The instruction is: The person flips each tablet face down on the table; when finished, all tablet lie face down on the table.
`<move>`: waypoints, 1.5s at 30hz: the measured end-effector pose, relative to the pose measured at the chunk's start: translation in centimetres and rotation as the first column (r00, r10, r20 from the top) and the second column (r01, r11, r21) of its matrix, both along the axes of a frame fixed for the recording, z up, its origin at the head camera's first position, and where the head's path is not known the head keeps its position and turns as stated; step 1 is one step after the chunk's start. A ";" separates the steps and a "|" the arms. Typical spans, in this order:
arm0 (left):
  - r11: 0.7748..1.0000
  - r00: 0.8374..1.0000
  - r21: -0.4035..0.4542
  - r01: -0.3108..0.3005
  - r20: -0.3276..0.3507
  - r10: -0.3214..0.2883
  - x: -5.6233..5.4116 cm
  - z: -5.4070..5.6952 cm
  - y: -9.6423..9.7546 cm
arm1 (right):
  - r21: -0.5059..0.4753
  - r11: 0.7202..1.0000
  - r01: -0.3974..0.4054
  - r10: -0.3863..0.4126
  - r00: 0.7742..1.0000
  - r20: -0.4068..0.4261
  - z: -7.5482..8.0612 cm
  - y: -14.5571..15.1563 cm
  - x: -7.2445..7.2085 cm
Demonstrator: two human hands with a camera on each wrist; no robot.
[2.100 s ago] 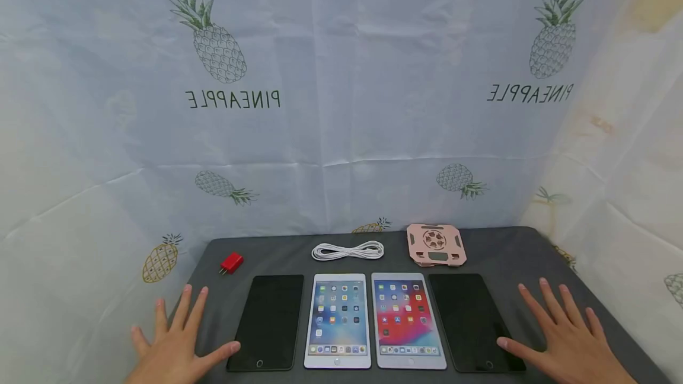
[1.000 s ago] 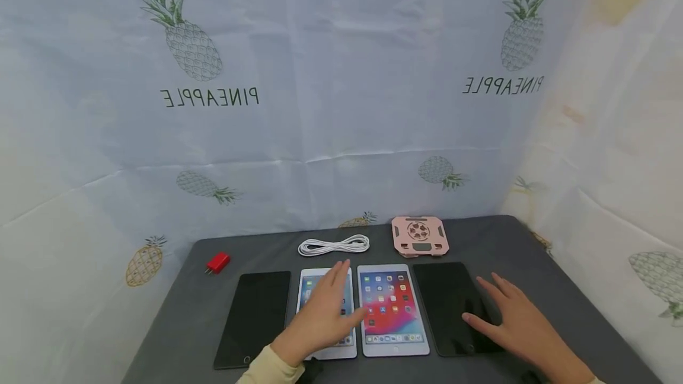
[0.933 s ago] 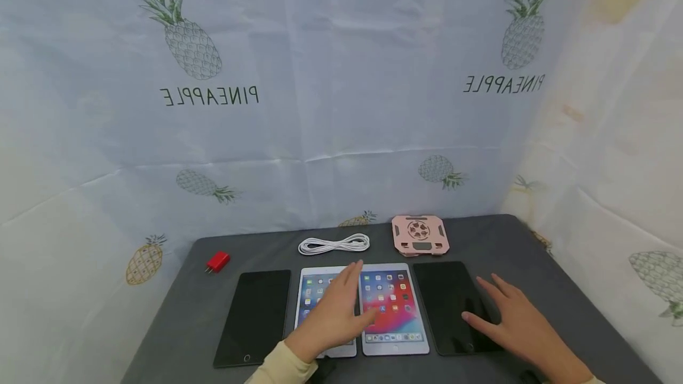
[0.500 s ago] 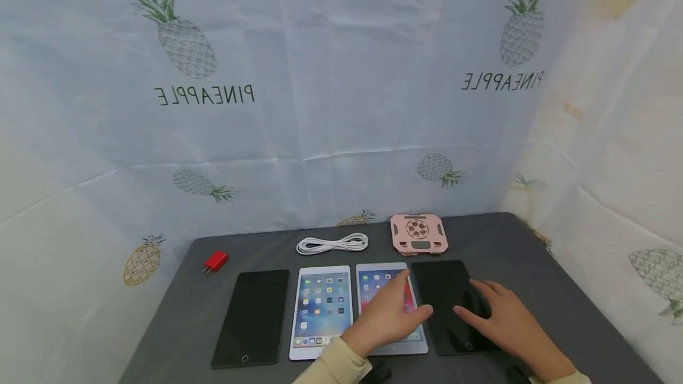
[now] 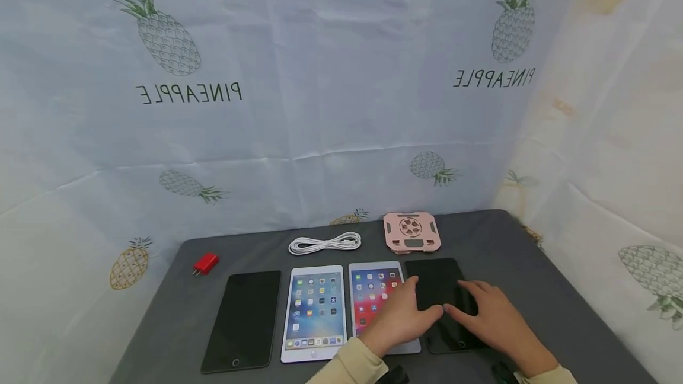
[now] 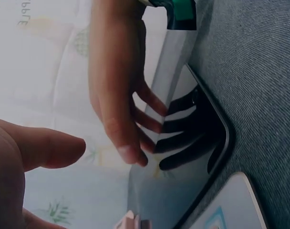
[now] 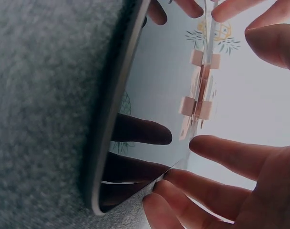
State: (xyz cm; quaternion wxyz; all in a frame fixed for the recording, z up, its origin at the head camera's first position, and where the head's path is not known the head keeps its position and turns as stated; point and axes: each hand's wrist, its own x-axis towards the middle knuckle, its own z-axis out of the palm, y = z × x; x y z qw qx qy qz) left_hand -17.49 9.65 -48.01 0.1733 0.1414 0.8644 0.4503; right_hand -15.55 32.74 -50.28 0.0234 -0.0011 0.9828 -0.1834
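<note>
Both hands are over the right-hand black tablet [image 5: 434, 280], which lies flat with a dark, glossy screen. My left hand [image 5: 400, 316] reaches across the white tablet with the red-and-blue screen [image 5: 368, 289], fingers extended toward the black tablet's left side. Loosely bent, the fingers of my right hand [image 5: 496, 319] are beside the black tablet's right edge. The two thumbs almost meet above its screen. In the right wrist view, fingertips of the right hand [image 7: 259, 186] are right at the edge of the black tablet [image 7: 154, 86]. The left wrist view shows the right hand [image 6: 119, 86] mirrored in the glass.
A white tablet with a blue screen [image 5: 315, 307] and another black tablet [image 5: 242, 319] lie to the left. Behind them are a red charger plug [image 5: 206, 264], a coiled white cable [image 5: 324, 243] and a pink slotted stand [image 5: 412, 232]. A pineapple-print curtain [image 5: 299, 93] hangs behind the grey table [image 5: 165, 336].
My left hand has swung right from the left side, over the white tablets, to the right black tablet. My right hand has moved inward to the same tablet. The view has shifted slightly right.
</note>
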 end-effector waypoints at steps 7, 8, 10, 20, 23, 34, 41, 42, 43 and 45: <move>1.000 1.000 0.004 -0.011 0.010 0.011 0.1 0.1 0.6 | 0.007 1.000 0.000 0.000 1.000 -0.009 0.0 0.1 -0.1; 1.000 1.000 0.008 -0.013 0.020 0.013 0.2 0.0 0.6 | 0.007 1.000 -0.001 0.001 1.000 -0.011 0.0 0.1 -0.1; 1.000 0.999 0.011 -0.017 0.038 0.017 0.3 0.0 0.8 | 0.004 1.000 -0.002 0.002 1.000 -0.013 0.0 0.0 0.0; 1.000 1.000 -0.015 -0.028 0.013 0.028 0.9 -0.3 1.7 | 0.003 1.000 -0.015 0.015 0.999 -0.037 0.3 -0.4 0.0; 0.999 0.999 0.015 -0.050 0.013 0.049 0.9 -0.4 1.8 | 0.006 1.000 -0.022 0.023 0.999 -0.039 0.3 -0.5 -0.1; 0.981 0.992 0.154 -0.122 0.024 0.120 0.5 -0.7 1.9 | -0.013 0.999 -0.029 0.029 0.999 -0.044 0.1 -0.6 0.0; 0.961 0.986 0.228 -0.159 -0.003 0.164 0.7 -0.8 2.0 | -0.017 0.999 -0.034 0.033 0.997 -0.063 0.0 -0.8 0.3; 0.957 0.985 0.241 -0.163 -0.006 0.170 0.7 -0.8 2.0 | -0.019 0.999 -0.033 0.032 0.998 -0.059 0.0 -0.8 0.3; 0.953 0.984 0.251 -0.170 -0.004 0.177 0.7 -0.7 2.0 | -0.019 0.999 -0.031 0.029 0.998 -0.054 0.1 -0.9 0.2; 0.947 0.983 0.267 -0.177 -0.006 0.185 0.7 -0.7 1.8 | -0.027 0.999 -0.027 0.026 0.999 -0.044 0.1 -1.1 0.2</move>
